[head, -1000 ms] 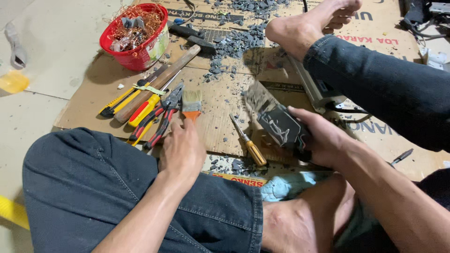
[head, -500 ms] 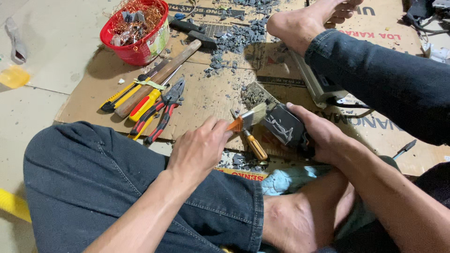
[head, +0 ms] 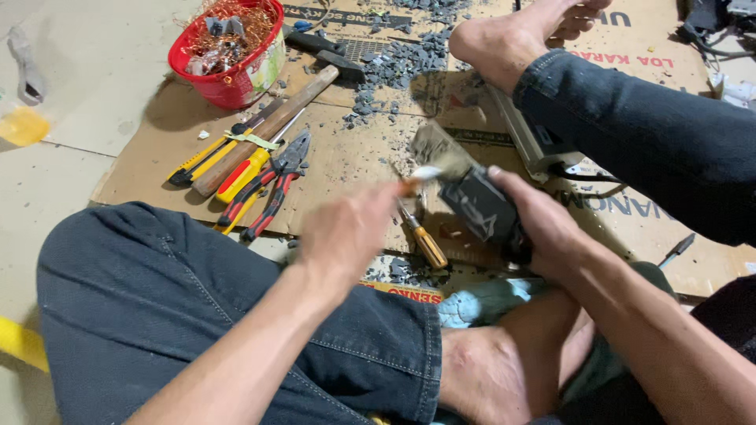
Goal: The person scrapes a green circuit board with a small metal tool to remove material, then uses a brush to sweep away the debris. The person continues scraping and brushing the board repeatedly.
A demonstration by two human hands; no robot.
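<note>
We sit on the floor with cardboard [head: 157,157] spread in front of us. Our right hand [head: 543,224] is wrapped around a dark, dusty block [head: 480,206], holding it tilted just above the cardboard, near the middle of the scene. Its far end carries a grey, crumbly lump [head: 439,149]. Our left hand [head: 346,232] is closed around a small brush [head: 417,179], blurred with motion; its pale tip sits right at the block's near-left edge, touching or almost touching, we cannot tell which.

Just below the brush a screwdriver [head: 425,242] with a yellow handle lies on the cardboard. To the left lies a cluster of tools: red-handled pliers [head: 276,185], a yellow-handled tool [head: 240,175], and a hammer [head: 272,126] whose wooden handle runs up to a dark head farther away. At far left stands a red basket [head: 236,75] filled with copper wire and scraps. Grey rubble [head: 402,67] is scattered across the far cardboard, right of the basket.

Our right leg in dark jeans stretches out to the far right, its bare foot [head: 512,39] resting on the cardboard, and a grey metal casing [head: 529,140] lies beneath that leg. Another small screwdriver [head: 676,250] lies at the right edge of the cardboard.
</note>
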